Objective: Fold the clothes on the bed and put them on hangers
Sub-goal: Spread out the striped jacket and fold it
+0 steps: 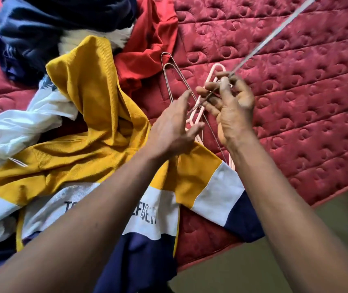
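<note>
A yellow, white and navy hoodie (97, 132) lies spread on the bed in front of me. My right hand (230, 111) is lifted above the bed and pinches a thin grey hanger (274, 34) whose wire runs up to the top right. Below that hand lie a pink plastic hanger (213, 74) and two grey wire hangers (169, 68), tangled together. With its fingers apart, my left hand (175, 127) hovers beside the hangers and holds nothing.
A heap of navy (42, 28), red (147, 39) and white (21, 127) clothes lies at the back left. The red quilted bedspread (295, 102) stretches to the right. The bed's edge and the floor (253, 261) are at the bottom right.
</note>
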The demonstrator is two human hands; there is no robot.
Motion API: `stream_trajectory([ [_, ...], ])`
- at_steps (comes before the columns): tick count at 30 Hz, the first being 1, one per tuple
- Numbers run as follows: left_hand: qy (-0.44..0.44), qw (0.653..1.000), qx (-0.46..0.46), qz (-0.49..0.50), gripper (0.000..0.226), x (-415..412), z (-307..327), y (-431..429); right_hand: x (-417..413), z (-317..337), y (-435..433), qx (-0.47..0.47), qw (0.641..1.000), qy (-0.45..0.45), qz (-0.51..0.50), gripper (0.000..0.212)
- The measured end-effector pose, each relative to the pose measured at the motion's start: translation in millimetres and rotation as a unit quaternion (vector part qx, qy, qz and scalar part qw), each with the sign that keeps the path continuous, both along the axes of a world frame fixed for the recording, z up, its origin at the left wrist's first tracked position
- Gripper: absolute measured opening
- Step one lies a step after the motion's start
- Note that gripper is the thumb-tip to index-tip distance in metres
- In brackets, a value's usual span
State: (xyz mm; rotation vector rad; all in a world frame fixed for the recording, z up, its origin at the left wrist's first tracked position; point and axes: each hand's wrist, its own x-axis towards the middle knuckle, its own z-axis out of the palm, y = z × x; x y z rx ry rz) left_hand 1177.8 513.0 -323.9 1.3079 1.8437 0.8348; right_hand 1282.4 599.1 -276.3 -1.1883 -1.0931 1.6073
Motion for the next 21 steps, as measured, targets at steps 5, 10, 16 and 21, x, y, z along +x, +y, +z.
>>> stream_trajectory([
  [5,-0.208,0.970,-0.029,0.126,0.022,-31.0,-24.6,40.8,-2.2,-27.0,3.6,0.152,0.949,-0.262,0.090,0.022],
  [10,-0.197,0.956,-0.054,0.210,0.039,-53.5,-49.2,23.9,29.5,-76.5,-33.8,0.340,0.702,-0.525,0.340,0.046],
  [16,-0.252,0.917,-0.093,0.293,0.030,-42.7,-45.9,30.3,21.3,-84.0,-28.4,0.427,0.640,-0.570,0.289,0.016],
  [21,-0.337,0.874,-0.106,0.334,0.025,-24.8,-27.1,37.8,31.9,-83.6,-30.9,0.415,0.648,-0.582,0.263,0.019],
])
